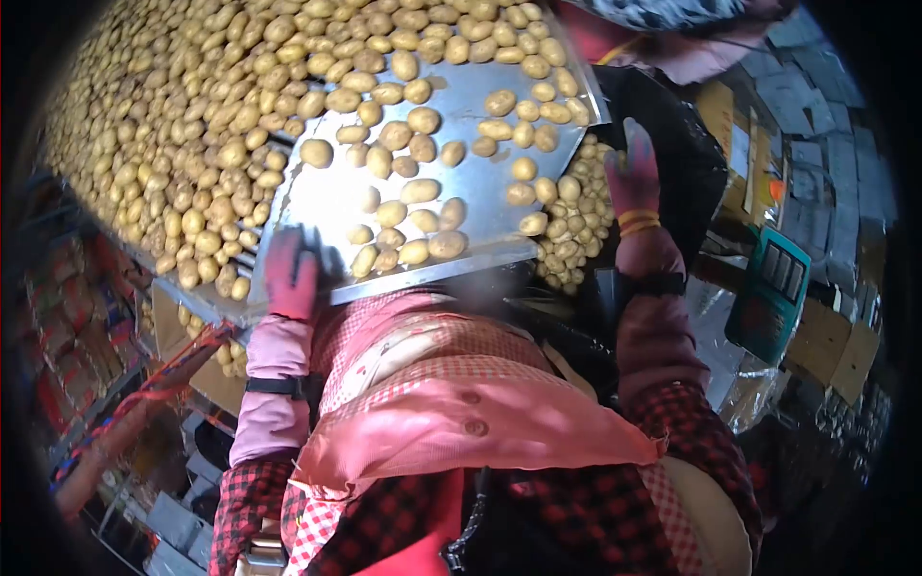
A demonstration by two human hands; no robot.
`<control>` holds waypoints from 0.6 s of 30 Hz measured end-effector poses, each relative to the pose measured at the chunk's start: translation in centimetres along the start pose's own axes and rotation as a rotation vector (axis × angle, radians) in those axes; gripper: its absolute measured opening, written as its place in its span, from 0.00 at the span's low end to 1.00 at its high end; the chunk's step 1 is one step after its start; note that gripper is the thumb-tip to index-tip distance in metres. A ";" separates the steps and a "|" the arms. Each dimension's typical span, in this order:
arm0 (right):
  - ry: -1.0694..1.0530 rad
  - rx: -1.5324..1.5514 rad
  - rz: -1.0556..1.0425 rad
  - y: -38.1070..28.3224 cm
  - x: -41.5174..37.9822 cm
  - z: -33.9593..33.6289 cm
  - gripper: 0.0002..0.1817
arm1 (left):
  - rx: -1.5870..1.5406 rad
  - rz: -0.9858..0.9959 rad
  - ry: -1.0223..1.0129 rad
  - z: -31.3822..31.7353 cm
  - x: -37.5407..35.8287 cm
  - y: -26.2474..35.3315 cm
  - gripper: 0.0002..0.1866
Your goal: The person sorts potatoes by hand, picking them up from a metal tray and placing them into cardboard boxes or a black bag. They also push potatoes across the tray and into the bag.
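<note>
My left hand (291, 274), in a pink glove with dark fingertips, lies at the near left corner of a metal sorting tray (331, 206), fingers stretched out and holding nothing. Loose potatoes (420, 191) are scattered over the tray just right of it. My right hand (634, 178), gloved with a yellow band at the wrist, is off the tray's right side. Its fingers are extended with nothing in them, beside the black liner (687, 158). Between this hand and the tray, a heap of smaller potatoes (571, 226) fills a black-lined opening.
A large pile of potatoes (192, 115) covers the far left, up to the tray. Another person's pink clothing (706, 58) shows at the top right. At right are a teal device (768, 293) and cardboard boxes (725, 125). A red-and-blue rope (144, 394) runs at lower left.
</note>
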State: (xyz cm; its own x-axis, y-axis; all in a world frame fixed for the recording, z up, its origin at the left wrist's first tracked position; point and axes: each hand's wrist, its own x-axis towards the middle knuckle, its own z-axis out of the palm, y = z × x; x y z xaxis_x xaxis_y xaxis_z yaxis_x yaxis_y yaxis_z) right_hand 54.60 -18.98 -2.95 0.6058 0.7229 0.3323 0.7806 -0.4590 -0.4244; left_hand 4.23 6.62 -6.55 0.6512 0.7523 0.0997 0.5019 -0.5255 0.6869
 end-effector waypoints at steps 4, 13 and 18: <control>-0.100 -0.049 0.019 -2.7 -1.5 4.4 0.39 | 0.528 -0.310 0.050 -3.9 -3.7 -5.0 0.28; -0.509 -0.193 -0.108 -12.1 -3.6 7.5 0.48 | 0.121 -0.324 -0.533 1.3 0.1 7.8 0.30; -0.544 -0.092 -0.556 -16.9 -4.4 8.8 0.43 | -0.355 -0.158 -0.619 2.8 2.5 8.5 0.29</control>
State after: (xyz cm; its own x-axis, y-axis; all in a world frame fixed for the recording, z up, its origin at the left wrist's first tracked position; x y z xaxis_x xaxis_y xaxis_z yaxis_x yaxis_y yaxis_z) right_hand 37.38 -9.83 -4.63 -0.0200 0.9998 0.0064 0.9711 0.0209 -0.2376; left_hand 11.75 2.91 -2.46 0.8414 0.3911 -0.3729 0.4702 -0.1896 0.8619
